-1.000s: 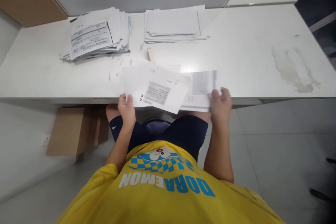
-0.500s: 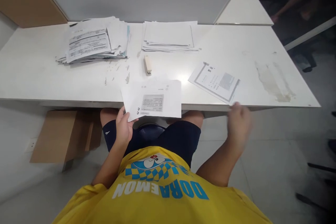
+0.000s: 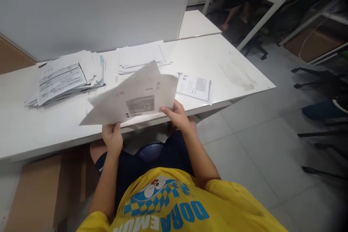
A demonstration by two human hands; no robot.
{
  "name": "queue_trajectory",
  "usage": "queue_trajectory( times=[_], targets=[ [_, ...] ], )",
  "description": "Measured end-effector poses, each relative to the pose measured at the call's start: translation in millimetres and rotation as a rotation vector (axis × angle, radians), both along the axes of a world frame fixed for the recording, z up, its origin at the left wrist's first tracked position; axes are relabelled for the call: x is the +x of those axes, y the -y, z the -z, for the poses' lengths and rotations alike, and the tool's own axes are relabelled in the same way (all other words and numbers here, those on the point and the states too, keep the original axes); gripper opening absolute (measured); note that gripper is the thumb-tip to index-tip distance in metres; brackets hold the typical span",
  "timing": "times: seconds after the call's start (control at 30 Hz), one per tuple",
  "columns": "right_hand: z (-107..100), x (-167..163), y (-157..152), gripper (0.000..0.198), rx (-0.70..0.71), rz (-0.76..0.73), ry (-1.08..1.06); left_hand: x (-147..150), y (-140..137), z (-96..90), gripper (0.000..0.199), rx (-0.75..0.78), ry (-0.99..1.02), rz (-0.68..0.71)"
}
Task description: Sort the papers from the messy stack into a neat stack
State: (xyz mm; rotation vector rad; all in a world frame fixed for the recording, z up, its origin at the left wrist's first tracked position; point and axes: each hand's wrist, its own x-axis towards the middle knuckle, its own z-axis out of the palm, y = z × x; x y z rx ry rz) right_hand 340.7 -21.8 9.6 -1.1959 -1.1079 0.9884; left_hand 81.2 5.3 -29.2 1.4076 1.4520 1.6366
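Several printed paper sheets (image 3: pixel 141 96) are held up in front of me over the desk's front edge, slightly fanned apart and bent. My left hand (image 3: pixel 112 138) pinches their lower left edge. With thumb on top, my right hand (image 3: pixel 176 114) grips the lower right edge. A grey text block shows on the front sheet. Just beyond my right hand, a single printed sheet (image 3: pixel 194 87) with a grey border lies flat on the desk. The stapler seen earlier is hidden behind the raised sheets.
On the white desk (image 3: pixel 206 56), an untidy paper stack (image 3: pixel 63 76) stands at left and a stack of blank-topped sheets (image 3: pixel 140 54) by the grey partition (image 3: pixel 103 3). A cardboard box (image 3: pixel 35 192) sits below. Another person's legs (image 3: pixel 233 16) show under a far desk.
My right hand has come in from the right and taken hold of the sheets. The held sheets have risen and spread. My view has turned to the right.
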Motion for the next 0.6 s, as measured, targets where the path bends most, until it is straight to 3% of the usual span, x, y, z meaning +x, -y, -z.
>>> queue_trajectory(
  times=[0.1,0.2,0.33,0.5,0.6],
  targets=[
    [10.1,-4.7,-27.2,0.033,0.020,0.043,0.018,-6.4,-30.3,-3.2,0.015,0.019,-0.083,-0.016],
    [26.6,-5.3,-40.9,0.035,0.035,0.077,0.036,-9.2,-47.3,-8.7,0.011,-0.003,-0.159,0.031],
    [36.8,-1.3,-42.2,0.038,0.073,0.060,0.054,-6.5,-49.6,-12.5,0.028,-0.048,-0.293,0.078],
    [31.8,-1.8,-38.9,0.032,0.122,0.053,0.043,-1.9,-46.0,-13.9,0.028,-0.075,-0.369,0.067],
    [30.0,-3.8,-39.2,0.040,0.112,0.042,0.026,-1.5,-48.0,-13.0,0.031,-0.106,-0.351,0.080]
  ],
)
